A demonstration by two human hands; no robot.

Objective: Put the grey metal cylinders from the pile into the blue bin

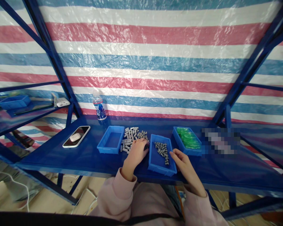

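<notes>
My left hand (138, 150) is bent over the near right side of a loose heap of small metal cylinders (129, 138) and shorter metal fittings (142, 135). Its fingers are curled, and the fingertips are partly hidden, so what they hold does not show. Just right of it lies a blue tray (153, 157) containing several small metal fittings (162, 150). At the tray's right rim, the thumb and fingers of my right hand (182, 160) are closed together, seemingly gripping the edge.
An empty blue tray (105, 150) sits left of the heap. Another blue tray (191, 151) with green plastic packets (187, 137) stands to the right. Farther left are a phone (83, 133) with a white case (74, 137) on it and a bottle (100, 108). Blue frame posts flank the table.
</notes>
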